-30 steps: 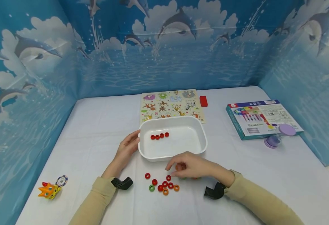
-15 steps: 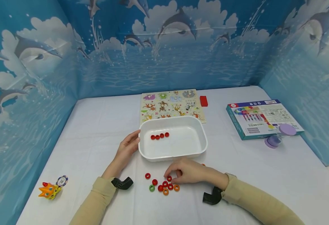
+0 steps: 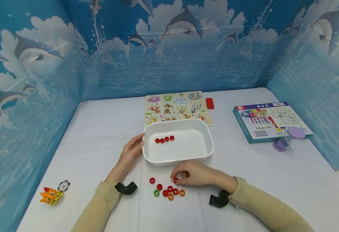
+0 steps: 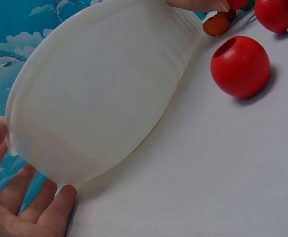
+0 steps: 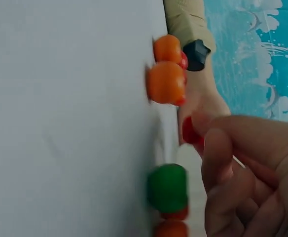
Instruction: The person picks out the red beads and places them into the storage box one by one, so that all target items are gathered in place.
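Observation:
My right hand pinches a red bead between thumb and fingertips, close in front of the white tray. The same pinched bead shows partly behind the thumb in the right wrist view. With its fingers fairly straight, my left hand touches the tray's left end; its fingertips lie along that wall in the left wrist view. Inside the tray, several red beads form a short row. Loose red beads, orange beads and a green bead lie on the cloth before it.
An animal puzzle board lies behind the tray, beside a red block. A flat game box and a small purple-lidded container stand right. At left are an orange-yellow toy and a round chip.
My right hand has moved left to the loose beads, taken a red bead between its fingertips and shifted it slightly toward the tray. My left hand stays at the tray's end.

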Demonstrator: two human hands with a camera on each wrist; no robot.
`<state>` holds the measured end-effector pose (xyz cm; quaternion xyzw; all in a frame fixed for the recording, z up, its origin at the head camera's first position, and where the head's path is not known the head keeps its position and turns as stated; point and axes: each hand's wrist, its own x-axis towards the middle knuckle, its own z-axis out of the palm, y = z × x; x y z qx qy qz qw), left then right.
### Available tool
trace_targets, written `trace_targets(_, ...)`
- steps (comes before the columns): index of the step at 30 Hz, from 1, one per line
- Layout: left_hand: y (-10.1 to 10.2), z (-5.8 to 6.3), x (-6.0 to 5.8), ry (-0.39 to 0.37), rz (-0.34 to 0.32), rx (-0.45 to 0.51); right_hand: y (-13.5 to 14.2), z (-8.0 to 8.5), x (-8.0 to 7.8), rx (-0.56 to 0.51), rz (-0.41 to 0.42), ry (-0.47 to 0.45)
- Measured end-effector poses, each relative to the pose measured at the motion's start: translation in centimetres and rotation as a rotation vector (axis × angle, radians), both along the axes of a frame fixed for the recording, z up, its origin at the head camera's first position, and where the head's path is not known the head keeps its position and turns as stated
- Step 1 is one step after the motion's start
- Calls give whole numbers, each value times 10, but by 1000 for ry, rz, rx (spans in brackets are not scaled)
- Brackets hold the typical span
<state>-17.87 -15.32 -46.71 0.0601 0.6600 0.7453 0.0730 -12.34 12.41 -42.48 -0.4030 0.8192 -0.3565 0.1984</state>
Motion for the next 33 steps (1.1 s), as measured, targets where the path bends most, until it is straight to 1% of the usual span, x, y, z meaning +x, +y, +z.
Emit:
trace_targets(3,0,1,1,0,-5,7,5,15,-3,-47,58,-45)
trace_targets(5,0,1,1,-3,-3,13,9,28,-8,-60,80,-35)
trace_targets(7,-1,1,2,-1,-4,14,12,44,-15,-61,76,-5)
trace_targets(10,-1,1,1,-2,1,15,16,68,-34,-63,40,62)
trace_targets(12,0,1,1,-3,2,14,18,80,-49,-79,16,87)
trace_targets(15,0,0,0,-8,4,12,19,90,-75,-98,-24,91)
trace_targets(18,1,0,0,-8,-3,15,18,88,-99,-95,-64,47)
trace_targets(21,0,-1,0,-13,-2,17,16,77,-121,-98,-80,-12)
trace_targets(24,0,-1,0,-14,1,16,14,62,-137,-89,-99,-56)
trace_targets(28,0,0,0,-9,-1,22,10,47,-147,-35,-132,-85)
trace_targets(33,0,0,-1,-11,-3,18,7,32,-152,62,-159,-75)
